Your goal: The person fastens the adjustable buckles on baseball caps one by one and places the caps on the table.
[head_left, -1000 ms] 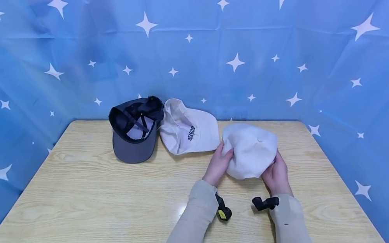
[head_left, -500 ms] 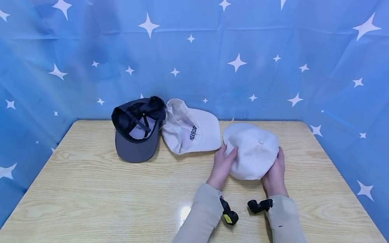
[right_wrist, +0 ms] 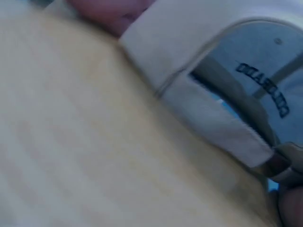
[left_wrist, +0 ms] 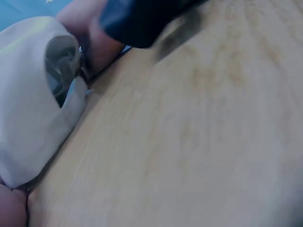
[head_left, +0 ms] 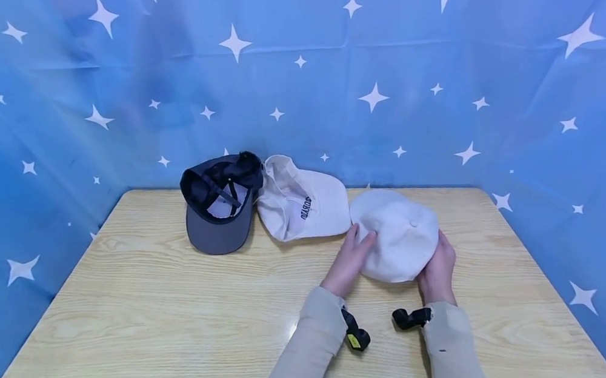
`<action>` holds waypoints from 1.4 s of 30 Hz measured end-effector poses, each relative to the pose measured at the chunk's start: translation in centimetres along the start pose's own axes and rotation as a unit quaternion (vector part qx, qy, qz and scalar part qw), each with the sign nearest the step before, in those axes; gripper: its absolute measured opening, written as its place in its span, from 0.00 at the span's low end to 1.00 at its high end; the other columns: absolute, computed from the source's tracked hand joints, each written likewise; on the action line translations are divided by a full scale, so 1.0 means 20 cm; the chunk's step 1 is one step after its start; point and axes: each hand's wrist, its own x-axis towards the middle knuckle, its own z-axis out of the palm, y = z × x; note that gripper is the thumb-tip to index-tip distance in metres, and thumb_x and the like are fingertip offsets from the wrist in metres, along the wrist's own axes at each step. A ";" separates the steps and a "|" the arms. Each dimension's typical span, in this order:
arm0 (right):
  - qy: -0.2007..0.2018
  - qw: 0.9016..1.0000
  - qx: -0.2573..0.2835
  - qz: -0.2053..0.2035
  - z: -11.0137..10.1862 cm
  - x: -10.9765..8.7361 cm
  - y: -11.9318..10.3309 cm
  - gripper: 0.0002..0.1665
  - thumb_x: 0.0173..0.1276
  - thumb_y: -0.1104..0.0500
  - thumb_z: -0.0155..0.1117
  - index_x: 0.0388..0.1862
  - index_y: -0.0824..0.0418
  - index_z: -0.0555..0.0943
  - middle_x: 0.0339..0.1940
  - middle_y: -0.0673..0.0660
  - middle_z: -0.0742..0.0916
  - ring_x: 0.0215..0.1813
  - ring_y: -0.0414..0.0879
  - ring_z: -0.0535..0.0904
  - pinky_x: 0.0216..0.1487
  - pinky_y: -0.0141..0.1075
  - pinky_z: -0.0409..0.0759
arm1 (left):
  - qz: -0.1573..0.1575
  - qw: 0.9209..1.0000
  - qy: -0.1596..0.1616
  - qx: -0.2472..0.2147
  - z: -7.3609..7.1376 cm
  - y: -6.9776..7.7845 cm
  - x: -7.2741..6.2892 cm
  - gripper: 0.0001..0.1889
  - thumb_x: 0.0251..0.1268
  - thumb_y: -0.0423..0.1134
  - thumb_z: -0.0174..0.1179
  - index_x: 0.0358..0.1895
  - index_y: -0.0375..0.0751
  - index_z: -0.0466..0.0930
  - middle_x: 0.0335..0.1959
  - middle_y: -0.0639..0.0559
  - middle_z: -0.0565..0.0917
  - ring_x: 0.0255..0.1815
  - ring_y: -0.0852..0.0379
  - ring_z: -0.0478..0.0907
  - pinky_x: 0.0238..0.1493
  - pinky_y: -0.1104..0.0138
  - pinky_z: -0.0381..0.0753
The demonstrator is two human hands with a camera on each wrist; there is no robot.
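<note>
A white baseball cap [head_left: 396,247] is held crown up over the right part of the wooden table in the head view. My left hand [head_left: 347,259] grips its left edge, thumb over the crown. At its right edge, my right hand [head_left: 438,267] holds the cap, with some fingers hidden beneath it. Both wrist views show the back opening and the strap [right_wrist: 213,118] close over the tabletop; dark lettering is visible through that opening in the right wrist view. Just left of it, a second white cap [head_left: 328,202] lies upside down, and beside that a dark grey cap [head_left: 219,230].
The wooden table [head_left: 158,331] reaches back to a blue curtain [head_left: 330,125] with white stars. Black wrist cameras stick out from both wrists, the left one [head_left: 357,337] and the right one [head_left: 410,318] close to each other.
The held cap has tipped slightly toward me, its top button now a little lower. Both hands keep their hold. The whole head view has shifted slightly; the other two caps stay put.
</note>
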 end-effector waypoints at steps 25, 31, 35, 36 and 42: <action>0.079 0.991 -0.107 0.015 0.03 -0.10 0.01 0.18 0.69 0.59 0.50 0.56 0.60 0.74 0.54 0.55 0.74 0.49 0.40 0.71 0.44 0.24 0.70 | 0.014 0.995 0.021 -0.100 -0.14 -0.03 -0.12 0.37 0.59 0.62 0.49 0.69 0.52 0.50 0.68 0.56 0.54 0.67 0.55 0.50 0.63 0.56 0.53; 0.097 0.993 -0.059 -0.034 0.03 -0.14 -0.11 0.17 0.66 0.61 0.55 0.52 0.63 0.74 0.50 0.54 0.80 0.55 0.42 0.69 0.58 0.29 0.61 | 0.019 0.991 0.034 -0.126 -0.22 -0.02 -0.20 0.34 0.57 0.62 0.50 0.65 0.51 0.59 0.61 0.55 0.66 0.62 0.54 0.61 0.60 0.56 0.60; 0.096 0.988 -0.031 -0.115 0.07 -0.18 -0.22 0.13 0.67 0.63 0.52 0.50 0.64 0.74 0.47 0.57 0.82 0.57 0.44 0.70 0.60 0.29 0.59 | 0.031 0.985 0.024 -0.168 -0.30 -0.01 -0.24 0.33 0.57 0.61 0.52 0.62 0.45 0.63 0.56 0.48 0.72 0.55 0.49 0.70 0.53 0.57 0.69; 0.087 0.987 -0.018 -0.137 0.09 -0.19 -0.25 0.13 0.67 0.64 0.51 0.49 0.65 0.74 0.46 0.59 0.82 0.56 0.46 0.70 0.60 0.28 0.59 | 0.032 0.983 0.020 -0.177 -0.32 -0.01 -0.25 0.33 0.58 0.60 0.52 0.61 0.43 0.63 0.55 0.46 0.72 0.54 0.48 0.71 0.52 0.56 0.70; 0.013 0.967 0.022 -0.252 0.25 -0.30 -0.33 0.12 0.67 0.68 0.49 0.47 0.70 0.73 0.45 0.67 0.80 0.53 0.54 0.74 0.59 0.33 0.65 | 0.048 0.980 -0.002 -0.191 -0.50 0.00 -0.30 0.29 0.60 0.59 0.49 0.58 0.43 0.67 0.53 0.39 0.73 0.50 0.47 0.74 0.50 0.54 0.72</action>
